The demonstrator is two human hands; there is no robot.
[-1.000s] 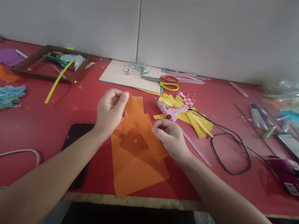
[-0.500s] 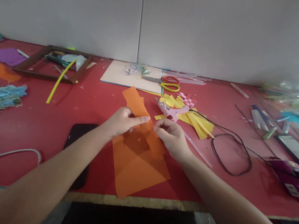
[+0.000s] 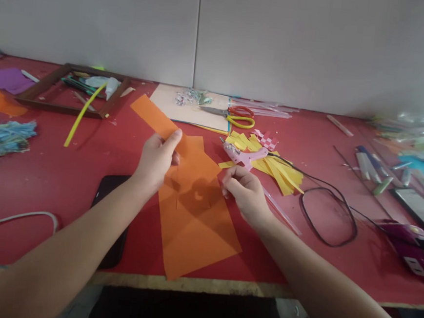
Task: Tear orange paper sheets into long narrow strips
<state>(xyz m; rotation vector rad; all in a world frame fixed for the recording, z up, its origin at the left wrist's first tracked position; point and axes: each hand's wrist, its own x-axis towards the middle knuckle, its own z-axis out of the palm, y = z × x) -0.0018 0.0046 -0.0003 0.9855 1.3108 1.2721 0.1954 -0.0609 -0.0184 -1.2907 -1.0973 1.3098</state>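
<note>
Below both hands, orange paper (image 3: pixel 200 236) is laid flat on the red tabletop (image 3: pixel 262 261), one corner reaching the near edge. A black phone (image 3: pixel 109 187) is set to the near left of the left hand, partly covered by the left forearm. Farther left of that hand, a white cable (image 3: pixel 27 217) is seen. Well to the right of the right hand, a magenta power strip (image 3: pixel 409 245) is placed, and between them a black cord (image 3: pixel 337 243) is looped. A clear stick (image 3: pixel 283 213) is partly hidden by the right hand.

An orange strip (image 3: pixel 154 117) is clamped between the thumb and fingers of the left hand (image 3: pixel 155 159); its upper end is pointed up and left past the hand, while its lower end is hard to tell from the paper beneath. The right hand (image 3: pixel 245 193) is held just beside the right edge of the orange paper, fingers curled and thumb drawn close to them; whether anything is pinched there cannot be told.

Just beyond the right hand, yellow strips (image 3: pixel 286 177) are heaped, with a pink glue gun (image 3: pixel 251 157) rested on them. Farther beyond the hands, scissors (image 3: pixel 240 118) are laid partly across cream paper (image 3: pixel 165 102). Beyond and left of the left hand, a brown frame (image 3: pixel 60 107) is seen, its near edge crossed by a yellow stick (image 3: pixel 81 119).
</note>
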